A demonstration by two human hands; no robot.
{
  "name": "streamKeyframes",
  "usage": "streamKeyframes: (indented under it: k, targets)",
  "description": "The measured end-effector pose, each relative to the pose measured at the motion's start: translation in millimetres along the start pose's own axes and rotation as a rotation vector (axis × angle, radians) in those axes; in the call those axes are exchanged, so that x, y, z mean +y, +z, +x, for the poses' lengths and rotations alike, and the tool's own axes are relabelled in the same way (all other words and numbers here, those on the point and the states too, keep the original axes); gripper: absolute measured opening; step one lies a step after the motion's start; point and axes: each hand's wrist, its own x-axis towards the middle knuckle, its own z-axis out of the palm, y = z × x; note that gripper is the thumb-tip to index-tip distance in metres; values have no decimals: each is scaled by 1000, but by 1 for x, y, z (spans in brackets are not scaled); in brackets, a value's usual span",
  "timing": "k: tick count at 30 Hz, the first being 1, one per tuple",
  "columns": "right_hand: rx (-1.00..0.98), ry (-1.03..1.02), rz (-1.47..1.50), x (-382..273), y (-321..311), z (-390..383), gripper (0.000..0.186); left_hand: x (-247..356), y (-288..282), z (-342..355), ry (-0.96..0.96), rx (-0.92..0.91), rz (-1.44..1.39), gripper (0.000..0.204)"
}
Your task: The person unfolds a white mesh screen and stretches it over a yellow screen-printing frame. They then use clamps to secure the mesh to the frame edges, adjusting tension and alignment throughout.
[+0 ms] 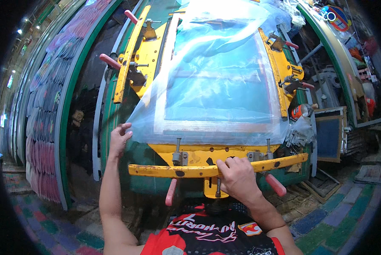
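Note:
My left hand (121, 135) pinches the lower left corner of a clear plastic sheet (211, 63), which lies wrinkled over a pale rectangular frame (219, 126) with a blue-green middle, on a green table (143, 187). My right hand (234, 174) is closed on the middle of a yellow metal bar (179, 171) along the near edge. Two upright bolts with grey blocks stand behind this bar, and pink handles (171, 191) hang below it. Similar yellow clamp bars flank the sheet at left (131, 55) and right (275, 76), with bolts and pink handles.
Long racks of layered material (50, 119) run along the left. At the right are a leaning dark-blue mesh frame (329, 134), a red container (298, 111), crumpled plastic (299, 131) and clutter. More frames (320, 185) lie low at the lower right, over painted brick flooring.

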Motion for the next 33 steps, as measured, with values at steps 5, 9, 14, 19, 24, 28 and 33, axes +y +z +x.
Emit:
streamKeyframes:
  k: [5, 9, 14, 19, 24, 28, 33]
  targets:
    - [-11, -1, 55, 2, -3, 3, 41, -12, 26, -10, 13, 99, -19, 56]
    - [-75, 41, 132, 1, -8, 3, 51, -18, 40, -12, 18, 108, -95, 63]
    - [-24, 19, 93, -1, -22, 16, 54, -34, 33, -9, -43, 69, -104, 69]
    - [144, 6, 75, 5, -25, 55, 50, -42, 29, -4, -59, 77, -1, 73]
    - [208, 49, 94, 19, 2, 97, 52, -39, 35, -11, 34, 78, -253, 68]
    - [168, 102, 85, 33, 32, 121, 51, -32, 32, -12, 66, 59, -53, 57]
    - [33, 116, 39, 41, 61, 120, 53, -30, 33, -10, 4, 76, -58, 63]
